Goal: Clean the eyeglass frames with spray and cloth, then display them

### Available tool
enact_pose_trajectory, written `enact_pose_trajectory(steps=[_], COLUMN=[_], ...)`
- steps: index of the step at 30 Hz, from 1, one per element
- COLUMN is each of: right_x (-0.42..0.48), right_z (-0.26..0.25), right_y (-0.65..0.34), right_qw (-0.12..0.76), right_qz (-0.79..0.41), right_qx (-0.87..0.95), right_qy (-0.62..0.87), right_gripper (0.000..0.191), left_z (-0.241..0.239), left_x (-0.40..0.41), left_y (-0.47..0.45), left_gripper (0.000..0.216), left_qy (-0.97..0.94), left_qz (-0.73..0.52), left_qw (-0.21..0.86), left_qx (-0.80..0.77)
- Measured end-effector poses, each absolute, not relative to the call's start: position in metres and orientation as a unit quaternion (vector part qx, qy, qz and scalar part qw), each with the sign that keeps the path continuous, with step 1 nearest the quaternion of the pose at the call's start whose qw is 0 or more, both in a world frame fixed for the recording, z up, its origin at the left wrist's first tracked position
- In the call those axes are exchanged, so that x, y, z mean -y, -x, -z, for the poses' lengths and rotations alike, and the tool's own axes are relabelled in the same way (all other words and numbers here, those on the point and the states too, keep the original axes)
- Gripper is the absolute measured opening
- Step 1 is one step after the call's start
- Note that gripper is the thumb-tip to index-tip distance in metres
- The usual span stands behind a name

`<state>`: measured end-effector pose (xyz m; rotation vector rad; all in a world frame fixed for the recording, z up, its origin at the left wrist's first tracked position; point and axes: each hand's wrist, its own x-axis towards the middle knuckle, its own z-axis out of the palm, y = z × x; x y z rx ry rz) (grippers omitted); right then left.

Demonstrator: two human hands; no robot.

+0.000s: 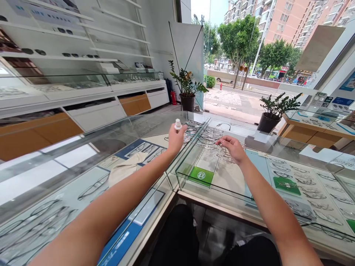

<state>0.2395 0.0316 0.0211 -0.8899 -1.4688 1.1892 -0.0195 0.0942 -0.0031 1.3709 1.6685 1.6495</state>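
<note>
My left hand [176,138] is closed around a small bottle, whose white top [178,124] sticks up above the fingers. It is held over the glass counter, near the corner where two showcases meet. To the right, my right hand [231,147] has its thumb and fingertips pinched together. Thin eyeglasses [210,136] lie behind and beside those fingertips; whether the pinch holds one of them I cannot make out. A crumpled beige cloth [126,170] rests on the left counter, below and left of my left hand.
Glass showcases with rows of eyeglasses [281,168] stretch left and right, their glass edges [210,181] close to my legs. A green card [201,175] shows through the right counter. Potted plants [188,101] stand beyond; shelves with sunglasses line the left wall.
</note>
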Motion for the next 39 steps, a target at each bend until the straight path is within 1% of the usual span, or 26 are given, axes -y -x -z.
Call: enact_pose_trajectory(steps=[1,2,4,8,14,17,20,23,25,27,29,31,33,35,37,39], right_x=[-0.032,-0.032,-0.032,-0.032,-0.035,-0.035,-0.035,-0.036,-0.037,-0.039,-0.042,-0.044,-0.046,-0.047,-0.047,-0.047], right_z=[-0.021,-0.021,-0.021,-0.021,-0.020,-0.022,-0.024,-0.024,-0.024,-0.023,-0.023,-0.023,-0.023,-0.023,-0.023,-0.023], right_y=[-0.240,-0.240,-0.239,-0.239,-0.239,-0.239,-0.239,-0.239,-0.240,-0.241,-0.242,-0.243,-0.244,-0.245,-0.246,-0.246], right_qw=[0.506,0.508,0.511,0.515,0.520,0.520,0.522,0.521,0.519,0.517,0.517,0.517,0.516,0.513,0.513,0.513], right_qz=[-0.493,-0.493,-0.494,-0.497,-0.502,-0.503,-0.498,-0.496,-0.497,-0.495,-0.491,-0.491,-0.491,-0.490,-0.487,-0.484], right_qx=[0.606,0.605,0.602,0.598,0.586,0.584,0.588,0.590,0.590,0.592,0.593,0.592,0.593,0.597,0.601,0.605], right_qy=[0.366,0.364,0.362,0.361,0.365,0.368,0.366,0.368,0.369,0.371,0.374,0.375,0.376,0.374,0.372,0.370], right_gripper=[0.031,0.031,0.030,0.030,0.031,0.033,0.033,0.031,0.031,0.030,0.029,0.028,0.028,0.028,0.027,0.026], left_z=[0.003,0.003,0.006,0.015,0.018,0.003,-0.025,-0.055,-0.067,-0.072,-0.070,-0.061,-0.047,-0.032,-0.018,-0.007], left_x=[-0.099,-0.104,-0.109,-0.114,-0.116,-0.109,-0.098,-0.083,-0.070,-0.055,-0.037,-0.018,0.000,0.014,0.023,0.026], left_y=[0.032,0.045,0.066,0.089,0.088,0.085,0.088,0.099,0.111,0.127,0.146,0.165,0.181,0.191,0.197,0.199], left_gripper=[0.013,0.012,0.016,0.020,0.025,0.038,0.052,0.052,0.041,0.026,0.015,0.014,0.016,0.019,0.023,0.021], left_qy=[-0.455,-0.421,-0.370,-0.311,-0.299,-0.286,-0.310,-0.354,-0.413,-0.506,-0.585,-0.616,-0.612,-0.614,-0.626,-0.634], left_qz=[-0.599,-0.601,-0.593,-0.565,-0.559,-0.580,-0.619,-0.654,-0.654,-0.587,-0.445,-0.266,-0.133,-0.094,-0.121,-0.147], left_qw=[0.186,0.166,0.150,0.159,0.165,0.134,0.051,-0.017,-0.029,-0.001,0.038,0.062,0.079,0.086,0.077,0.065], left_qx=[-0.632,-0.659,-0.700,-0.747,-0.755,-0.751,-0.720,-0.668,-0.633,-0.632,-0.677,-0.739,-0.776,-0.779,-0.767,-0.757])
